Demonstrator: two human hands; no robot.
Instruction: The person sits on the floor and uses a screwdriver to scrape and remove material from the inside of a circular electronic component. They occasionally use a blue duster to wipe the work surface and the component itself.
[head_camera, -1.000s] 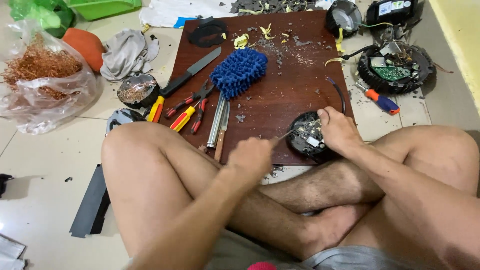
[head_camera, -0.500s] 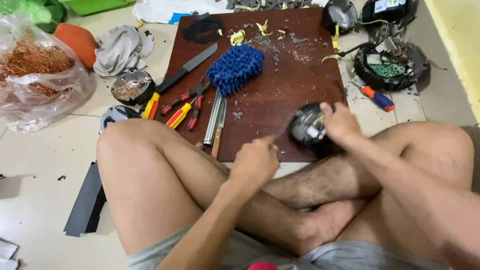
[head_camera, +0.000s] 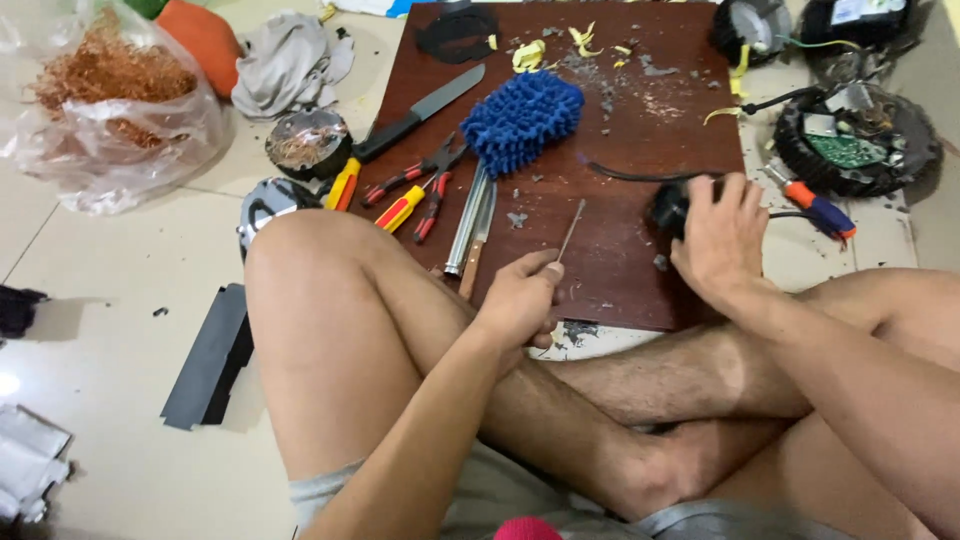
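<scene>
Sitting at the upper left on the pale tiled floor (head_camera: 110, 300), a clear plastic bag (head_camera: 110, 130) bulges with tangled copper wire; no printing on it can be made out. Near the top right, a round black housing (head_camera: 858, 140) lies open, showing a green circuit board with a small pale label too small to tell apart. Two more dark round parts are cut off by the top edge, and a white object at the lower left corner is cropped by the frame.

On the brown wooden board (head_camera: 620, 260), the right hand (head_camera: 722, 240) is clamped over a small black round motor part (head_camera: 668, 205) — most of that part is hidden under the fingers, with a black cable trailing from it. The left hand (head_camera: 520, 300) is closed in a pinch on a thin metal tool (head_camera: 570, 232), whose shaft points up over the board; its handle end is hidden in the grip. Beside them lie a blue chenille duster head (head_camera: 522, 118), red-handled pliers (head_camera: 425, 185), a black-handled knife (head_camera: 420, 112) and a red and blue screwdriver (head_camera: 815, 208).
</scene>
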